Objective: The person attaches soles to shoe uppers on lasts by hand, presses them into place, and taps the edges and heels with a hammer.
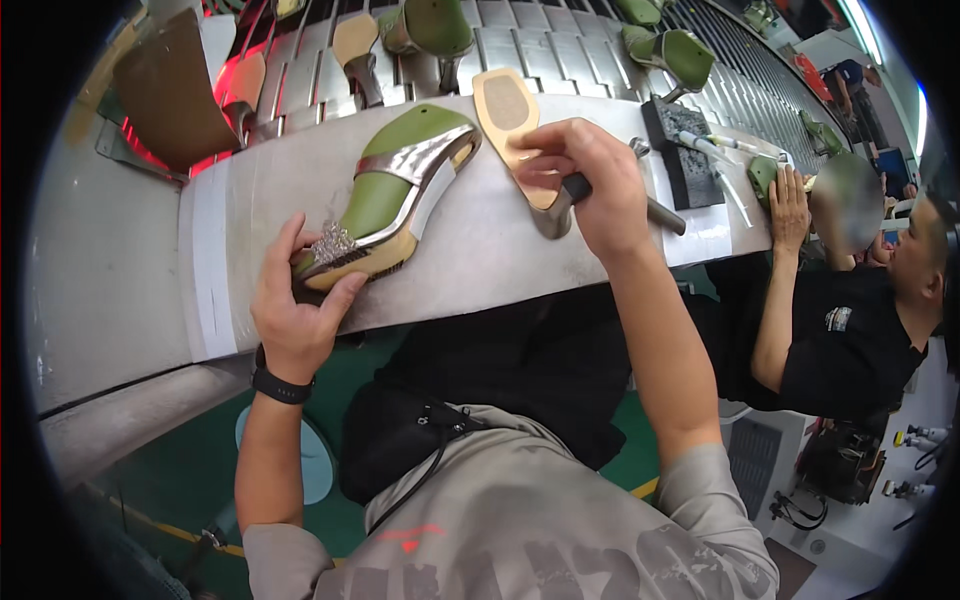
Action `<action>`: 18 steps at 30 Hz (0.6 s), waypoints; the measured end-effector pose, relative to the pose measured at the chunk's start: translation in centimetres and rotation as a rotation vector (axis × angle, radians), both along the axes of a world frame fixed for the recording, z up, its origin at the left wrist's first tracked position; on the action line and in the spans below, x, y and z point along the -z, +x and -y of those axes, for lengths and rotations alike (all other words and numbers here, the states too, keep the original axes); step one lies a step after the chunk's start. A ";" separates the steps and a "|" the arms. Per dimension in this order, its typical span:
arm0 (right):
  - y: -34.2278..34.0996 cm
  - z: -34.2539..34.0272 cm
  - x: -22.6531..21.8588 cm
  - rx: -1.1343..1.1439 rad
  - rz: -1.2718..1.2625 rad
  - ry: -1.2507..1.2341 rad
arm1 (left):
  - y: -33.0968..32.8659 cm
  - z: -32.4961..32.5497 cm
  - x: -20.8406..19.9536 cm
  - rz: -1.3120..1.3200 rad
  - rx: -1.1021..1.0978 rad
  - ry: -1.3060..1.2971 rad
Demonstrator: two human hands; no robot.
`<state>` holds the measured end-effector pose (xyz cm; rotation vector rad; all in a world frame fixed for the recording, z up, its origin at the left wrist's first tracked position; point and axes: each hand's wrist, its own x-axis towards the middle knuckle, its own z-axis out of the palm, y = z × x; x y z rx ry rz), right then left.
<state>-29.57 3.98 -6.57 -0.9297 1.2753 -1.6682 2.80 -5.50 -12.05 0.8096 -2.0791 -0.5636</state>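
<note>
My left hand (297,305) grips one end of a green high-heeled shoe (385,200) with a silver strap, a jewelled ornament and a tan and white underside edge. The shoe lies tilted on the metal worktop, its rounded green end away from me. My right hand (597,185) is curled over a tan shoe sole (506,105) with a grey heel (550,218). Its fingers are slightly blurred and bent together. A dark rounded end (575,188) shows by the palm; whether it is gripped or lies behind the hand, I cannot tell.
A dark handle (665,217) lies right of my wrist. Beyond it stand a black block (687,155) and white tubes (708,150). A slatted metal conveyor (560,50) carries more green shoes and soles. At right, a co-worker's hand (790,210) touches a green piece.
</note>
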 end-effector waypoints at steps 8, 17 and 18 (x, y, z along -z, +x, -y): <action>1.3 0.1 2.9 0.029 -0.176 0.045 | 0.2 -0.5 -0.8 0.110 0.018 0.028; 1.4 1.1 2.5 0.074 -0.244 0.262 | 0.5 -1.4 -9.3 -0.374 0.053 0.409; 1.1 0.5 2.9 0.142 -0.282 0.212 | -1.7 -0.4 -10.5 -0.457 0.080 0.405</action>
